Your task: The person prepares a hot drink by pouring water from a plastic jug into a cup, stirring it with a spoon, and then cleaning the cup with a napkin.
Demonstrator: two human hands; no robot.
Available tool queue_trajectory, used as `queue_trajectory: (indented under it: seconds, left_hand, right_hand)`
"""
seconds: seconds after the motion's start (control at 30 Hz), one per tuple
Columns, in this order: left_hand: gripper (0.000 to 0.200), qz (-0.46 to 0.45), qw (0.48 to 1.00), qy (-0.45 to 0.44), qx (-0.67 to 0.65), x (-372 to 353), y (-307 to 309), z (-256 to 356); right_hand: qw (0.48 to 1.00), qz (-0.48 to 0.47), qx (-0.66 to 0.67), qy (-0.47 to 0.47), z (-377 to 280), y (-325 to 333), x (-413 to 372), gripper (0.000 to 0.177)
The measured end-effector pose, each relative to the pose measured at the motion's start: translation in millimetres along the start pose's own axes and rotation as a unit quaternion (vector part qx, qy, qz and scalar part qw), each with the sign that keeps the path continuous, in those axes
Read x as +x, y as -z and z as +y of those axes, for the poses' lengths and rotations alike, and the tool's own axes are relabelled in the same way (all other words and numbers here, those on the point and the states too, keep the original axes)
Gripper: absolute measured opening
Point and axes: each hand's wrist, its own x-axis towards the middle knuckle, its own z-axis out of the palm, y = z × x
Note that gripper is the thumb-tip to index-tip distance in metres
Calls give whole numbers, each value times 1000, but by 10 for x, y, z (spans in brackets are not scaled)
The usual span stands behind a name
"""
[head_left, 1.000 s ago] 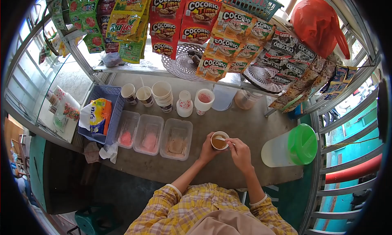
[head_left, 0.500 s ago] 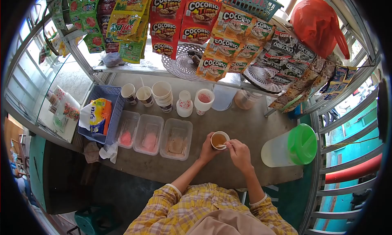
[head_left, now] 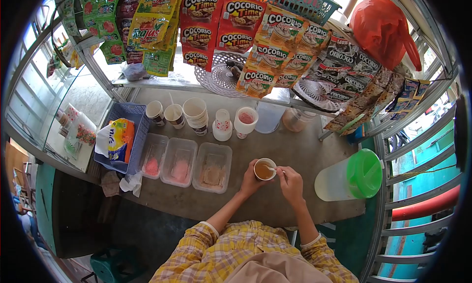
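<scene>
Your right hand [head_left: 291, 184], pinching a slim white spoon [head_left: 273, 169], has swung it to three o'clock in the round white paper cup [head_left: 264, 160] your left hand [head_left: 250, 182] clasps over the grey-brown counter [head_left: 305, 152]; a green-lidded translucent pitcher [head_left: 334, 178] and metal slats [head_left: 405, 258] stand at three o'clock.

Gap beyond cup [head_left: 264, 160], pitcher [head_left: 344, 177] right, tubs [head_left: 214, 152] left
</scene>
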Motion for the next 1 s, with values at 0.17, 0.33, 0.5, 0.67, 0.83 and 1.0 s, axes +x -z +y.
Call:
queue_trajectory:
  seconds: [0.17,0.33,0.5,0.67,0.83,1.0]
  left_hand:
    - [86,4,1000,4,28,6,0,25]
    - [86,4,1000,2,29,10,11,40]
    - [86,5,1000,-1,25,8,4,34]
    - [87,6,1000,1,19,8,2,43]
    - [87,5,1000,1,22,8,5,40]
    - [87,1,1000,10,15,13,1,26]
  right_hand:
    - [985,-34,105,-136,63,-21,-25,29]
    - [939,7,289,-184,353,-157,-71,31]
    - [906,33,354,-230,429,-128,-99,32]
    - [884,38,371,-281,474,-55,-133,34]
    - [861,37,407,-302,482,-43,-166,35]
    - [856,38,410,-311,487,-34,-174,35]
